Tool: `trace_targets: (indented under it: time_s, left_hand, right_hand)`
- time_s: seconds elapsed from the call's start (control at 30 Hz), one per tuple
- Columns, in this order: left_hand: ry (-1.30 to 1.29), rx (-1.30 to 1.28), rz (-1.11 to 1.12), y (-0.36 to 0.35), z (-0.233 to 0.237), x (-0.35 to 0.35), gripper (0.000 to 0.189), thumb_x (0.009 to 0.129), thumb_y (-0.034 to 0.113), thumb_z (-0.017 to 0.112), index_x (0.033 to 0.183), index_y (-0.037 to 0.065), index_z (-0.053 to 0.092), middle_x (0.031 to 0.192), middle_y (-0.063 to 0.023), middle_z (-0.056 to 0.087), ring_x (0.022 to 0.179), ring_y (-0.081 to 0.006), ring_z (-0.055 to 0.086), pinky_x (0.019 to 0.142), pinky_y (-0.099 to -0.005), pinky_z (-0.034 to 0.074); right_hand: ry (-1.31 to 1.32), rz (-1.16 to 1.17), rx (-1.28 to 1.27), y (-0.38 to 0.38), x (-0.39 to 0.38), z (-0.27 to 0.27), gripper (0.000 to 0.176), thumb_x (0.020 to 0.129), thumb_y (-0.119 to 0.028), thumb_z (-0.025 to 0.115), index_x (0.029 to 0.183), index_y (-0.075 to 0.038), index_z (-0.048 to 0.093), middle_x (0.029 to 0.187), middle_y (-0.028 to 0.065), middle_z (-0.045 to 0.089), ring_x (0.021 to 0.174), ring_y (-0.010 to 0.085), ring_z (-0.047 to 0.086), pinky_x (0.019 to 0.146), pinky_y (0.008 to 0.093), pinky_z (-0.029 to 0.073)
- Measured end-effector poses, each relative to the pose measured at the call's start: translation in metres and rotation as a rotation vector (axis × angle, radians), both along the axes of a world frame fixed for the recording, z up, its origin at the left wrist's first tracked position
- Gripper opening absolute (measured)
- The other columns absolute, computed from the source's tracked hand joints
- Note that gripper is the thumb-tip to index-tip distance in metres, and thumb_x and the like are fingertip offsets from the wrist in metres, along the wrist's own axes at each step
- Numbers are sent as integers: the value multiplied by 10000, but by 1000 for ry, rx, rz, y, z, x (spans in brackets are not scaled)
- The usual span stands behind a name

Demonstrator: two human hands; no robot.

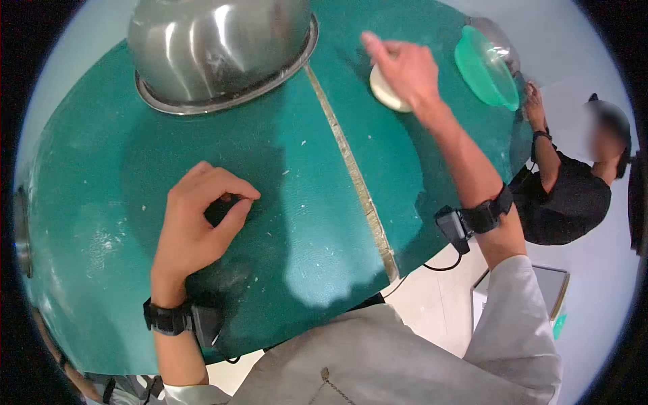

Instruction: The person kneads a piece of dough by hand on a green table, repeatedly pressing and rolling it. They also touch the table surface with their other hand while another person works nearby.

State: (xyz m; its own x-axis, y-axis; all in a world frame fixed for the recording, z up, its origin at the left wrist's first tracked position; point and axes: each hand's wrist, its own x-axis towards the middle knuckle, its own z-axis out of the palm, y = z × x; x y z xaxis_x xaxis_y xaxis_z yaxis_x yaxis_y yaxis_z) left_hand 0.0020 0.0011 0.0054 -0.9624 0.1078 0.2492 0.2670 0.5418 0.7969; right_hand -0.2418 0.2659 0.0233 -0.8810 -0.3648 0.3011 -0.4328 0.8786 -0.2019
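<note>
At the far side of the green table, my right hand covers part of a smooth, pale, rounded piece of dough. Its thumb sticks out to the left, and the other fingers are bent over and partly hidden. Nearer to me, my left hand hovers over or rests on the table's left half. Its fingers are curled, with the thumb close to the index fingertip and nothing visible between them. Beyond the left hand lies a large upturned steel bowl.
A translucent green basin stands at the table's right edge. A raised strip crosses the green table, which carries small pale crumbs. Another person in black is at the right, a hand near the edge. Part of another person's arm shows lower left.
</note>
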Motion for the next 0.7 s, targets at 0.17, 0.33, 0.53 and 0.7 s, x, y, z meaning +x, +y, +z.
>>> trace_targets:
  time_s: [0.17, 0.33, 0.53, 0.7]
  left_hand:
    - [-20, -37, -22, 3, 5, -2, 123, 777, -4, 708, 886, 53, 713, 850, -49, 696, 791, -240, 590, 723, -346, 466]
    - [-19, -12, 8, 1, 4, 1, 134, 783, -8, 707, 901, 55, 718, 850, -44, 691, 786, -222, 583, 708, -336, 468]
    - [35, -3, -28, -3, -3, 3, 113, 809, 24, 710, 914, 64, 722, 841, -49, 685, 773, -212, 578, 688, -335, 480]
    - [40, -20, -40, -5, -4, 4, 120, 800, 33, 731, 913, 70, 711, 875, -63, 683, 807, -237, 585, 719, -348, 466]
  right_hand:
    - [299, -11, 0, 9, -47, -26, 587, 1058, -427, 389, 750, -24, 685, 762, 226, 685, 784, 430, 672, 792, 511, 497]
    - [223, 49, -262, 28, -47, -33, 457, 1031, -451, 469, 936, -123, 773, 824, 152, 717, 760, 318, 709, 714, 395, 536]
    - [227, 259, -395, 63, 1, -25, 354, 1017, -371, 539, 1022, -87, 749, 1015, 122, 745, 896, 308, 715, 804, 392, 558]
    - [142, 149, -204, 85, 38, 12, 292, 963, -365, 618, 1015, -111, 752, 1001, 94, 741, 956, 301, 707, 839, 398, 567]
